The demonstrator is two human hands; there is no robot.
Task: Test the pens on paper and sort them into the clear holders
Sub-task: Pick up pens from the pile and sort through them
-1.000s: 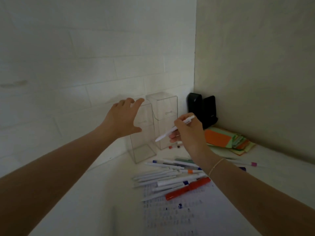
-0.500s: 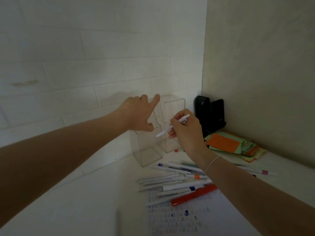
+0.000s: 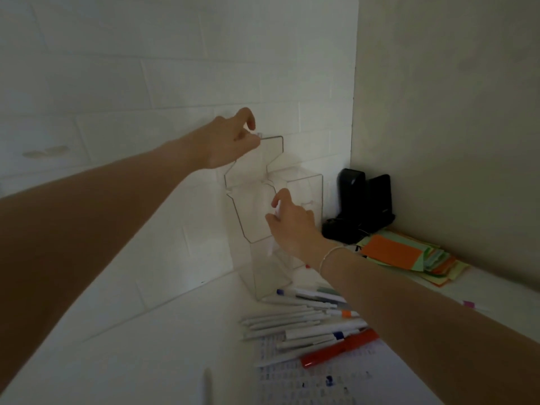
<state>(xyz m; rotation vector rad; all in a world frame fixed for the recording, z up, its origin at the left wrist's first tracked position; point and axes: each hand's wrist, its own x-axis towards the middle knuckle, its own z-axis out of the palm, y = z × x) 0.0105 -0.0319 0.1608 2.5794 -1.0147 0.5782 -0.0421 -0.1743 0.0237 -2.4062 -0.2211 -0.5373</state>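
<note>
Clear plastic catches what little light there is — the left hand (image 3: 230,141) pinches the top edge of the raised lid (image 3: 257,159) of the nearer holder (image 3: 263,258), which stands on the white desk (image 3: 146,346) against the tiled wall (image 3: 175,68). The right hand (image 3: 292,223) has its grip pinched round a white pen (image 3: 273,241), tip down, at that holder's open mouth. A second clear holder (image 3: 306,194) stands just beside it, toward the corner. On the desk near the holders lies a loose heap of pens (image 3: 298,323) — mostly white, with one red marker (image 3: 339,349) across the scribbled paper (image 3: 336,381). Black objects (image 3: 362,206) fill the corner, with coloured paper slips (image 3: 409,255) stacked next to them.
</note>
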